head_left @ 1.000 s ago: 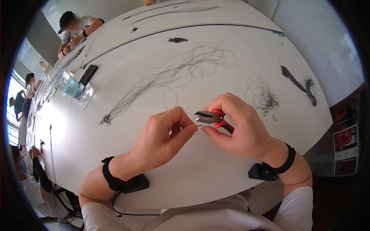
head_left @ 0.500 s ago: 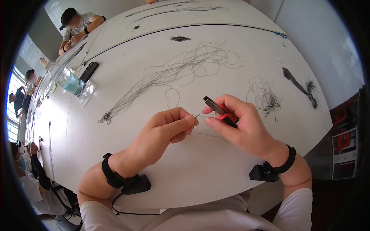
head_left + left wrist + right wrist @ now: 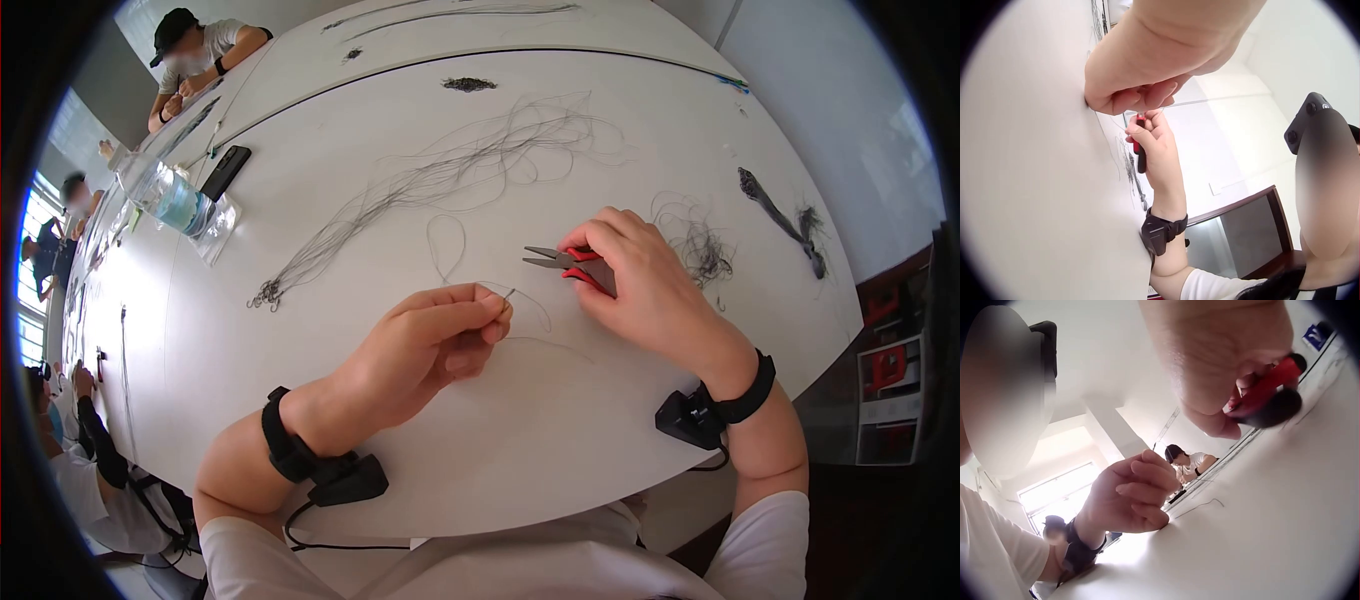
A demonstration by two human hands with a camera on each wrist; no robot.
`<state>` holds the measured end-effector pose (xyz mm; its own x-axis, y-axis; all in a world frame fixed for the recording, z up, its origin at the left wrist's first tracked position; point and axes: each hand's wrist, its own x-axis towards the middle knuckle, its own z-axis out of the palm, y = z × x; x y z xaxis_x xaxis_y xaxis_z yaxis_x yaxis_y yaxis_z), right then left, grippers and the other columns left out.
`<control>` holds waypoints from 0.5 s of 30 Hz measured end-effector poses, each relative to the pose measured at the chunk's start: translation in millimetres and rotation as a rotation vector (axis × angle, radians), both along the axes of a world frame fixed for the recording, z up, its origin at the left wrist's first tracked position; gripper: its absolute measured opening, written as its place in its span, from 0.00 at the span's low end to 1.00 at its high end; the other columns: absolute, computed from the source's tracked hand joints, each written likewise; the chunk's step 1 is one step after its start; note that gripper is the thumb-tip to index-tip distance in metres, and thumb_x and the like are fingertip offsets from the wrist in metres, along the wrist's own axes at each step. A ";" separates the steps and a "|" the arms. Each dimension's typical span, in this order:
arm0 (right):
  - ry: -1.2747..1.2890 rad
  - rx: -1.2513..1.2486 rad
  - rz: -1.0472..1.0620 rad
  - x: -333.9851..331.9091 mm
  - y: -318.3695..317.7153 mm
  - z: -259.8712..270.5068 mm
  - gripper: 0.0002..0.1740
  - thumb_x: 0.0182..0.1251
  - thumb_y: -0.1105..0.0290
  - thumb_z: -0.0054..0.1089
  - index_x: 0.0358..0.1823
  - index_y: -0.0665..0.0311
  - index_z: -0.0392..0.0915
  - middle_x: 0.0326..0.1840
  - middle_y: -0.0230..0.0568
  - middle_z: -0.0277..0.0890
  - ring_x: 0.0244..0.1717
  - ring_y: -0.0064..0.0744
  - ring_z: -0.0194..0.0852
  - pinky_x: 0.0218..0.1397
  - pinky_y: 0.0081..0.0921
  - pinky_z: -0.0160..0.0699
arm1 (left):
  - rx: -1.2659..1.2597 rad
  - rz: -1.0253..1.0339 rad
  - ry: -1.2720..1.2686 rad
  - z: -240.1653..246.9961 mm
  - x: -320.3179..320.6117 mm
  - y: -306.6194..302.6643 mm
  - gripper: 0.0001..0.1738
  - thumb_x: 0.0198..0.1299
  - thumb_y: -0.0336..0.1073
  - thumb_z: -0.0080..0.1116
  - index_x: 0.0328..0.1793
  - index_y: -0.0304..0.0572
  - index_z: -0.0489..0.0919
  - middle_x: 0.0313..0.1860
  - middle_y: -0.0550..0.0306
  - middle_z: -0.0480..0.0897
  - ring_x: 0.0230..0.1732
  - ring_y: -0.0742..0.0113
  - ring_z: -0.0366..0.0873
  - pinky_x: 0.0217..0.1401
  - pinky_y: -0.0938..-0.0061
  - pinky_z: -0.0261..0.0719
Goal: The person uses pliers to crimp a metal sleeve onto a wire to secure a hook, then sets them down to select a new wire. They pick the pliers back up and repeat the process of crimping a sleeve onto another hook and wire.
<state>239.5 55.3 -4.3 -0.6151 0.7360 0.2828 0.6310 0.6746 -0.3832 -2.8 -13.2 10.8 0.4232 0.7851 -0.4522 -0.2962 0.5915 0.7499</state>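
In the head view, my left hand [image 3: 425,340] pinches a tiny dark metal shank [image 3: 510,295] between thumb and forefinger; its lower part is hidden by the fingertips. Thin line [image 3: 429,232] loops out from those fingertips over the white table [image 3: 470,450]. To the right, my right hand [image 3: 650,275] holds red-handled pliers [image 3: 570,258] with their grey jaws parted, pointing left, apart from the left hand. The right wrist view shows the pliers' red and black handles [image 3: 1266,387] in the curled fingers.
Ahead lies a long bundle of thin lines [image 3: 390,200] with small hooks [image 3: 268,295] at its near end. A line tangle [image 3: 708,260] and a dark bundle [image 3: 770,205] lie right. A bottle [image 3: 175,200] and a phone [image 3: 226,173] stand left; a person [image 3: 205,60] sits beyond.
My right hand with the pliers has moved away from the left hand, up and right. The pliers have turned so their jaws point left. My left hand keeps its pinch.
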 end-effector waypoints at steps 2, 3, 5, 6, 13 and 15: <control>-0.012 0.041 0.037 -1.2 0.5 -2.1 0.15 0.58 0.74 0.67 0.47 0.62 0.77 0.45 0.38 0.78 0.51 0.40 0.76 0.54 0.36 0.72 | -0.032 0.002 -0.009 -1.0 0.7 -0.7 0.11 0.75 0.39 0.49 0.39 0.42 0.74 0.35 0.65 0.71 0.26 0.78 0.57 0.33 0.81 0.59; 0.011 0.161 0.034 -3.7 -0.2 0.7 0.16 0.57 0.75 0.68 0.47 0.62 0.78 0.45 0.37 0.79 0.50 0.40 0.76 0.54 0.35 0.72 | -0.032 0.005 0.006 1.2 2.3 -0.8 0.11 0.75 0.39 0.49 0.39 0.42 0.74 0.34 0.65 0.71 0.26 0.78 0.58 0.32 0.80 0.59; 0.031 0.274 0.039 -10.4 -3.5 6.4 0.16 0.57 0.75 0.69 0.48 0.61 0.80 0.46 0.35 0.79 0.49 0.39 0.76 0.53 0.34 0.72 | -0.038 0.015 0.016 0.6 2.5 -0.9 0.11 0.75 0.39 0.49 0.39 0.42 0.74 0.34 0.65 0.71 0.26 0.78 0.58 0.31 0.80 0.58; 0.198 0.161 0.080 -14.8 -6.5 9.6 0.17 0.54 0.75 0.70 0.47 0.59 0.80 0.45 0.33 0.80 0.48 0.38 0.76 0.53 0.33 0.72 | -0.020 -0.008 0.009 -0.7 2.2 -1.0 0.11 0.75 0.39 0.49 0.39 0.42 0.74 0.33 0.65 0.71 0.26 0.78 0.58 0.31 0.80 0.58; 0.267 0.237 0.245 -26.2 -20.4 16.1 0.21 0.46 0.78 0.74 0.43 0.50 0.82 0.37 0.21 0.81 0.46 0.31 0.75 0.51 0.30 0.69 | 0.010 -0.031 0.030 -3.3 3.3 -1.9 0.11 0.75 0.39 0.49 0.41 0.42 0.75 0.31 0.67 0.69 0.26 0.78 0.57 0.31 0.81 0.57; 0.265 0.275 0.264 -28.4 -20.9 16.2 0.22 0.44 0.81 0.75 0.42 0.53 0.82 0.38 0.25 0.81 0.46 0.33 0.76 0.50 0.30 0.71 | 0.013 -0.036 0.029 -4.4 3.1 -2.1 0.11 0.75 0.40 0.49 0.41 0.42 0.75 0.31 0.67 0.69 0.26 0.79 0.56 0.31 0.81 0.56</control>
<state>211.1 34.4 11.9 -0.6513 0.4398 0.6184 0.3283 0.8980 -0.2929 0.3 -15.3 6.4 0.4377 0.7758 -0.4544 -0.2528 0.5912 0.7659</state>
